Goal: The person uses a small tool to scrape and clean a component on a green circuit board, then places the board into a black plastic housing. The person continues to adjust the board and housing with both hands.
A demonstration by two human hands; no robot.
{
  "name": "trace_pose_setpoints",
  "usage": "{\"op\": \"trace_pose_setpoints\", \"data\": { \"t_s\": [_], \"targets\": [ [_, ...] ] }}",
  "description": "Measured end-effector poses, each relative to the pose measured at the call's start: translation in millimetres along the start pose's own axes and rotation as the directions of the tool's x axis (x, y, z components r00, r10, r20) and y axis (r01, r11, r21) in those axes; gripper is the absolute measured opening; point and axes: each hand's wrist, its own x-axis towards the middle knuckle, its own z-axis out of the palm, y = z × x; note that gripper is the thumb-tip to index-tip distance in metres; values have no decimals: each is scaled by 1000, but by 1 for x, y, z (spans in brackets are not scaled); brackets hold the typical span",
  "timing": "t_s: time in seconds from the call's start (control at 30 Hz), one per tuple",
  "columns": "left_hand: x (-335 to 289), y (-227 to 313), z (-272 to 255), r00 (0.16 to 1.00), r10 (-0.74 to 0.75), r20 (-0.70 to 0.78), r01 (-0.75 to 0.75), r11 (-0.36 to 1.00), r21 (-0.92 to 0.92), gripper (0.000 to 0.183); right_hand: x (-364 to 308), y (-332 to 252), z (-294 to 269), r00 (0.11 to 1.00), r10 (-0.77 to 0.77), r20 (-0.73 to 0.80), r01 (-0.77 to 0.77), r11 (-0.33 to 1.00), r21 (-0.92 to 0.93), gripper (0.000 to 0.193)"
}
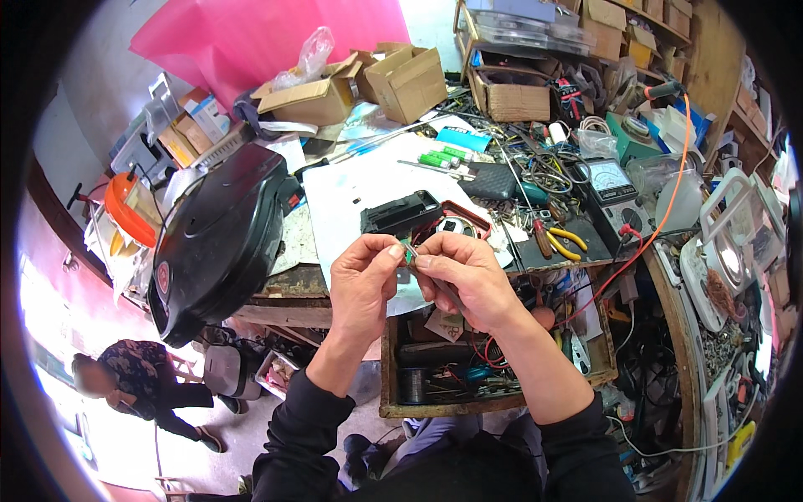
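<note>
Fingertips of your left hand [365, 269] pinch a small green circuit board [408, 258]; your right hand [470, 274] grips what looks like a slim metal tool [411, 248], tip at the board. Board is held up in front of the black plastic casing [401, 213] and red-rimmed casing [478, 221], which lie on the bench. Work looks partway: black casing seems open, board is out in your hands, not fitted in either casing; what's fixed on it is too small to tell. Containers: open wooden drawer [502, 404] below your hands has a wire spool [411, 386], red cable [495, 358] and mixed tools; cardboard box [311, 105] at the back has a clear plastic bag [311, 57] poking out, second cardboard box [410, 84] beside it, contents hidden
</note>
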Motion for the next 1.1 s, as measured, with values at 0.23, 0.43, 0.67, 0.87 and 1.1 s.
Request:
{"op": "trace_pose_setpoints", "data": {
  "t_s": [0.23,0.43,0.67,0.87,1.1],
  "targets": [
    [2,1,0,999,-52,-1,52,998,-24,7,1,1,1,997,-68,-41,62,988,-139,12],
    [0,2,1,1000,7,-10,-5,994,107,7,-1,0,2,993,-107,-59,85,951,-298,12],
    [-2,2,0,997,71,7,-71,973,221,8,-2,-1,4,989,-139,-44,117,938,-326,12],
    [-2,1,0,997,78,12,-78,973,219,6,-3,-4,5,992,-120,-34,102,936,-337,13],
    [-3,0,2,997,82,0,-80,974,211,6,-4,-3,6,990,-137,-38,115,929,-351,12]
  ]
}}
